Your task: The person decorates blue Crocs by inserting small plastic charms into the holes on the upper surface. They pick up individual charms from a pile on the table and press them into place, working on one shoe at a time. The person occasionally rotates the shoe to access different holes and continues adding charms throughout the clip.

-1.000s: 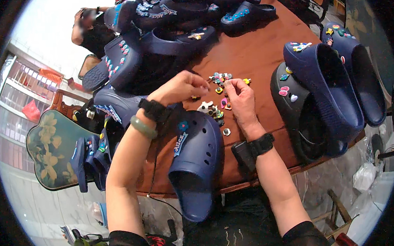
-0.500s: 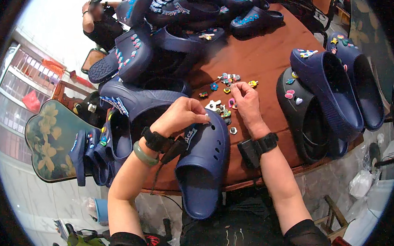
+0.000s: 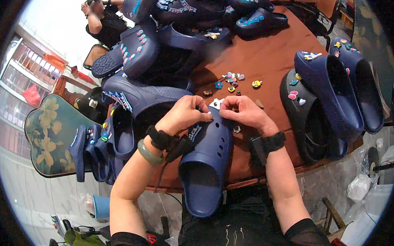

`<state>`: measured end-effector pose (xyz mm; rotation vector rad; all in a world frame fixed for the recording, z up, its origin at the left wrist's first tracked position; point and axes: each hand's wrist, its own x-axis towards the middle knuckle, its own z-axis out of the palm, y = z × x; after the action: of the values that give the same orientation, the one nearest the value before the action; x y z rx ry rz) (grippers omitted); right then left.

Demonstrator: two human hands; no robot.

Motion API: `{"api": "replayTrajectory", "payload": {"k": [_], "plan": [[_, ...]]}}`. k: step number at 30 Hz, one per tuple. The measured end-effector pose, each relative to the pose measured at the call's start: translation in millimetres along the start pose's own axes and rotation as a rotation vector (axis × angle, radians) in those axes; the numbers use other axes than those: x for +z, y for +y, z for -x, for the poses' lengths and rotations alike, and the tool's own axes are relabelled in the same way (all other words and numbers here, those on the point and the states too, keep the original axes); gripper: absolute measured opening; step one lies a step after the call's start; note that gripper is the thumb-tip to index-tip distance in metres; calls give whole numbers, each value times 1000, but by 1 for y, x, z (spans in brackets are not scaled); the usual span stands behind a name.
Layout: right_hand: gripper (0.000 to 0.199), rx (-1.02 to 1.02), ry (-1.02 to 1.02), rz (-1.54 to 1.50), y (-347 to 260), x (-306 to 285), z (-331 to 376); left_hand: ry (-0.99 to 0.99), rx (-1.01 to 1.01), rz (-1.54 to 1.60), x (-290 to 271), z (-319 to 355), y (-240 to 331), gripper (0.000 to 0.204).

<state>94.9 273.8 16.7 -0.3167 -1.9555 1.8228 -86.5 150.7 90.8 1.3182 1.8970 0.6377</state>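
Both hands at the toe of the navy clog (image 3: 205, 145).
On my remote feed the clog lies sole-down, its heel past the near edge of the brown-covered table (image 3: 257, 54). Left hand (image 3: 182, 115) and right hand (image 3: 248, 113) bend to narrow pinches over the toe — whether either grips anything, I cannot tell. Loose charms (image 3: 233, 77) lie beyond.
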Motion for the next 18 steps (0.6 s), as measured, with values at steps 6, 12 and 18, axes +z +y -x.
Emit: {"api": "replayTrajectory", "payload": {"k": [6,12,18], "plan": [[9,56,127,150,-6,-6,4,-122,-76,173,-9,-5,1,14],[17,-78,-165,108,4,1,2,-101,-58,303,-6,-4,-11,12],[18,-17,-170,136,-4,4,4,-57,-164,288,-2,7,11,14]]}}
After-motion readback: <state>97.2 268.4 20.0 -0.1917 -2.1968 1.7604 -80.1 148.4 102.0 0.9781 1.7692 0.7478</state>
